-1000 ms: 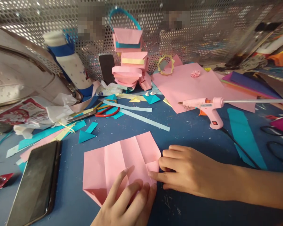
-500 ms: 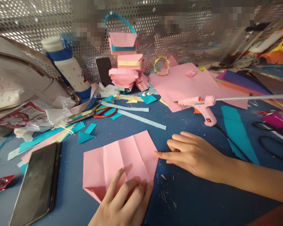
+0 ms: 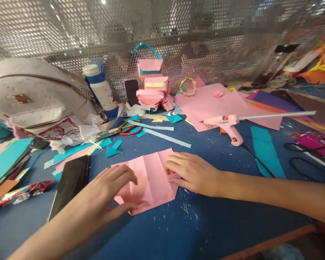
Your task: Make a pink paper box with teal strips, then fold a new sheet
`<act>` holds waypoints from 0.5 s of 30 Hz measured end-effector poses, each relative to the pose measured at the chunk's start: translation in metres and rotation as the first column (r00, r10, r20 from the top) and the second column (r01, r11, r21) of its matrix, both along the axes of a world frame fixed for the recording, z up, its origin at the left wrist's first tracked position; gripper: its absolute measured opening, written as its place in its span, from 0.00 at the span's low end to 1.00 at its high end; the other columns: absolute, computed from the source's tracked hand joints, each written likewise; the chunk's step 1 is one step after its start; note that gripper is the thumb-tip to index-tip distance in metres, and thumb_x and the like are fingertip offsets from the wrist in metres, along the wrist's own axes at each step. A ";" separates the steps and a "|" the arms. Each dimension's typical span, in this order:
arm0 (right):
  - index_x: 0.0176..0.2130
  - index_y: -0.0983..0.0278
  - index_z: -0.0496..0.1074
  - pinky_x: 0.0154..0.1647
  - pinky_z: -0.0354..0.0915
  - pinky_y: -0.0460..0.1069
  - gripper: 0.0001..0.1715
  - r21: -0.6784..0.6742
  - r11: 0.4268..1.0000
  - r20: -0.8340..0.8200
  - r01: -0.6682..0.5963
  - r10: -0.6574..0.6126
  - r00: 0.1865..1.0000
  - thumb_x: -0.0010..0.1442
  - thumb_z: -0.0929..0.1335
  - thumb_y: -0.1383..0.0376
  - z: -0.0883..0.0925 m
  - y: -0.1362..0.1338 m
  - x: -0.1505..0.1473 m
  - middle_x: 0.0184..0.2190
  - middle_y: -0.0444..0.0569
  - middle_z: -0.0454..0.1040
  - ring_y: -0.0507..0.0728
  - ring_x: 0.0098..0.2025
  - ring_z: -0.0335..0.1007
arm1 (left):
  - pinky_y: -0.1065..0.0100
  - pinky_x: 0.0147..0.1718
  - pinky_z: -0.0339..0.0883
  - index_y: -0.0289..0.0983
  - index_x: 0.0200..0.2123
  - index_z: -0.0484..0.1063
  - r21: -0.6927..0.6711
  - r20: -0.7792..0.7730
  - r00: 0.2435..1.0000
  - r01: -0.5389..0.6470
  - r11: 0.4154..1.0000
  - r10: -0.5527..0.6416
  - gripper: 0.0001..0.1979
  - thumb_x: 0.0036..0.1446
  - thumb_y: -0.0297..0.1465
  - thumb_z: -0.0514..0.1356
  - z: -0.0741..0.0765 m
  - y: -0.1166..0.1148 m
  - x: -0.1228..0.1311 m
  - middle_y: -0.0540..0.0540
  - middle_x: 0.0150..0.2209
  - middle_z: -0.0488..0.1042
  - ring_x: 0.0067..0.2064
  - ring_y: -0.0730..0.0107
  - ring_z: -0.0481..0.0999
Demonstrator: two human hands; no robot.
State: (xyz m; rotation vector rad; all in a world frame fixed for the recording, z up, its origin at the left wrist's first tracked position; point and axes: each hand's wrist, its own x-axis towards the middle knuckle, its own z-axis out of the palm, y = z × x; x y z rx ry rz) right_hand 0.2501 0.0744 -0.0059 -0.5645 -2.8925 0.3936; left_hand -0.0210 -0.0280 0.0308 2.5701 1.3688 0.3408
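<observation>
A creased sheet of pink paper (image 3: 151,177) lies on the dark blue table, with several fold lines running across it. My left hand (image 3: 105,191) is over the left part of the paper, thumb and fingers spread apart and nothing gripped. It hides the paper's left edge; whether the fingertips touch the sheet I cannot tell. At the right edge, my right hand (image 3: 191,173) has its fingers curled in and closed on the paper. Behind the sheet are two pale blue paper strips (image 3: 165,138). Scissors (image 3: 130,130) with red and yellow handles lie among paper scraps.
A pink glue gun (image 3: 230,126) rests at the right, its cord trailing forward. Black phone (image 3: 70,184) at the left. Stacked pink paper bags (image 3: 153,85) stand against the perforated metal panel, near a bottle (image 3: 101,90) and backpack (image 3: 38,94). A teal strip (image 3: 267,151) lies right.
My left hand has lifted off the paper's near right part and moved left, fingers spreading. My right hand has come left, from pointing at the edge to closing on it. The view has shifted.
</observation>
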 end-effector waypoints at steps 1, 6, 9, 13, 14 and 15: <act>0.38 0.65 0.67 0.42 0.59 0.51 0.12 -0.005 1.000 0.004 0.008 -0.008 1.000 0.70 0.63 0.59 -0.001 0.000 -0.001 0.38 0.49 0.69 0.56 0.38 0.63 | 0.67 0.42 0.73 0.42 0.46 0.71 -0.046 -0.006 1.000 0.007 0.999 -0.007 0.11 0.64 0.39 0.59 0.000 0.001 -0.012 0.47 0.45 0.76 0.45 0.66 0.76; 0.36 0.64 0.65 0.40 0.60 0.51 0.12 0.013 0.999 0.007 0.036 -0.036 0.999 0.69 0.64 0.58 -0.002 0.000 -0.001 0.37 0.48 0.68 0.57 0.36 0.62 | 0.68 0.38 0.72 0.41 0.39 0.73 -0.151 0.089 0.984 -0.142 0.978 0.157 0.07 0.65 0.36 0.56 -0.017 -0.007 -0.034 0.50 0.37 0.78 0.37 0.68 0.78; 0.36 0.64 0.65 0.39 0.59 0.52 0.12 0.071 0.996 -0.009 0.049 -0.049 0.999 0.68 0.63 0.58 -0.005 -0.003 -0.001 0.38 0.49 0.68 0.57 0.36 0.61 | 0.68 0.37 0.70 0.40 0.34 0.71 -0.177 0.125 0.958 -0.233 0.956 0.257 0.06 0.64 0.34 0.57 -0.026 -0.010 -0.024 0.53 0.32 0.76 0.34 0.70 0.77; 0.35 0.64 0.66 0.37 0.58 0.52 0.11 0.149 0.987 -0.058 0.060 -0.052 0.997 0.68 0.63 0.60 -0.008 -0.007 0.001 0.35 0.49 0.68 0.57 0.35 0.60 | 0.67 0.36 0.69 0.39 0.36 0.70 -0.128 0.106 0.950 -0.280 0.952 0.293 0.04 0.64 0.30 0.56 -0.030 -0.012 -0.014 0.52 0.34 0.76 0.34 0.70 0.75; 0.35 0.64 0.67 0.36 0.58 0.51 0.11 0.169 0.984 -0.080 0.053 -0.040 0.996 0.68 0.63 0.62 -0.008 -0.008 0.002 0.34 0.49 0.69 0.57 0.35 0.60 | 0.66 0.36 0.69 0.39 0.36 0.70 -0.086 0.082 0.954 -0.282 0.956 0.289 0.04 0.65 0.30 0.56 -0.031 -0.013 -0.013 0.51 0.34 0.76 0.34 0.70 0.75; 0.35 0.64 0.68 0.36 0.58 0.51 0.10 0.195 0.980 -0.107 0.039 -0.018 0.994 0.68 0.62 0.65 -0.008 -0.010 0.004 0.34 0.48 0.70 0.56 0.35 0.61 | 0.65 0.36 0.68 0.39 0.36 0.70 -0.028 0.057 0.959 -0.275 0.961 0.276 0.06 0.66 0.30 0.55 -0.033 -0.015 -0.012 0.51 0.34 0.75 0.35 0.69 0.75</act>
